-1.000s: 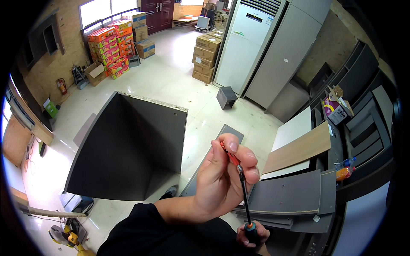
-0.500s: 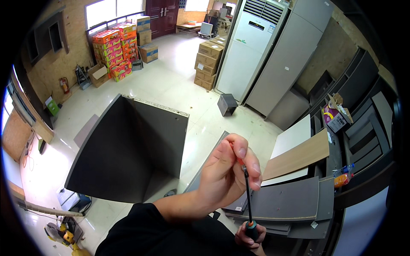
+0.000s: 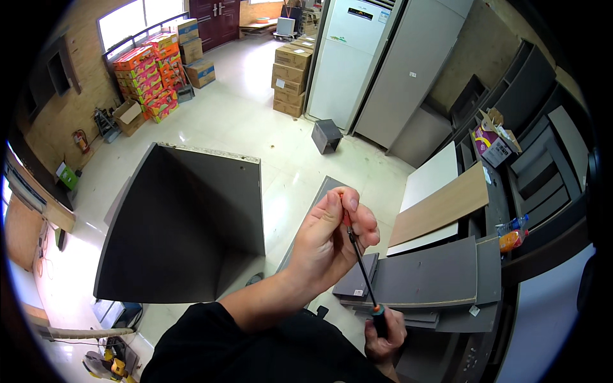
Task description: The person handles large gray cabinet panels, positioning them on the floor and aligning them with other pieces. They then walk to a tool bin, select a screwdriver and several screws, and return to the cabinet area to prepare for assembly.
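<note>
My left hand (image 3: 329,246) is raised in the middle of the view, its fingertips pinched around the upper end of a screwdriver (image 3: 362,274). A small red-orange piece shows between those fingers. The thin dark shaft slants down and to the right. My right hand (image 3: 383,338) is low at the bottom edge, closed around the black handle with its coloured collar. My left forearm in a black sleeve comes up from the lower left.
An open dark grey cabinet shell (image 3: 185,236) stands on the pale floor at the left. Stacked grey panels (image 3: 440,274), a wood-coloured board (image 3: 440,204) and a white board (image 3: 434,175) lie right. Cardboard boxes (image 3: 290,76), a tall white unit (image 3: 351,57) and a small grey box (image 3: 327,135) stand behind.
My left fingers have shifted their pinch at the top of the shaft. The screwdriver stays held between both hands in almost the same place.
</note>
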### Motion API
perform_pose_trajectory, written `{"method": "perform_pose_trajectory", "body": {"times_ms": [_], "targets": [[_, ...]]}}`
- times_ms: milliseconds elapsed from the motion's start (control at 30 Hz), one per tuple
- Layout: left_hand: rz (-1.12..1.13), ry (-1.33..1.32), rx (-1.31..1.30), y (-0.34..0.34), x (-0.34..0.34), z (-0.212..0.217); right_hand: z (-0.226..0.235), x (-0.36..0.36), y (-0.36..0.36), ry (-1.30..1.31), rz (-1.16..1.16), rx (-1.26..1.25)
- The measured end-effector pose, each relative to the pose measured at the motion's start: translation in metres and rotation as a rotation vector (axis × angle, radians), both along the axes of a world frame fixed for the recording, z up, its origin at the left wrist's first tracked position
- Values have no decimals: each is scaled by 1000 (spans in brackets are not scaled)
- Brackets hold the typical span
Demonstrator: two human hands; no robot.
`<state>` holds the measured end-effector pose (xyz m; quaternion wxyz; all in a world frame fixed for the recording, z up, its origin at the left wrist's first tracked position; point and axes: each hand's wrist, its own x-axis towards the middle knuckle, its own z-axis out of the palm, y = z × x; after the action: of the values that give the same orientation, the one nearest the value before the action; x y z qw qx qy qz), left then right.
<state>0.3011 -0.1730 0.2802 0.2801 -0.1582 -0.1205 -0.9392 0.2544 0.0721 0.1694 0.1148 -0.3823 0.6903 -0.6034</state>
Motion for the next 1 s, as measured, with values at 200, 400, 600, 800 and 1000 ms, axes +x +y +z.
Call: {"method": "perform_pose_trajectory", "body": {"times_ms": [200, 400, 600, 800, 1000], "targets": [[-27, 55, -66, 4, 7, 7, -5, -2, 7, -970, 270, -335], [-44, -15, -48, 7, -5, -5, 2, -13, 21, -1699, 914, -430], [129, -165, 15, -5, -10, -20, 29, -9, -17, 619, -138, 243], [96, -31, 90, -12, -12, -24, 29, -3, 9, -1323, 166, -638], [71, -19, 111, -16, -10, -24, 20, -21, 21, -1775, 662, -535]]}}
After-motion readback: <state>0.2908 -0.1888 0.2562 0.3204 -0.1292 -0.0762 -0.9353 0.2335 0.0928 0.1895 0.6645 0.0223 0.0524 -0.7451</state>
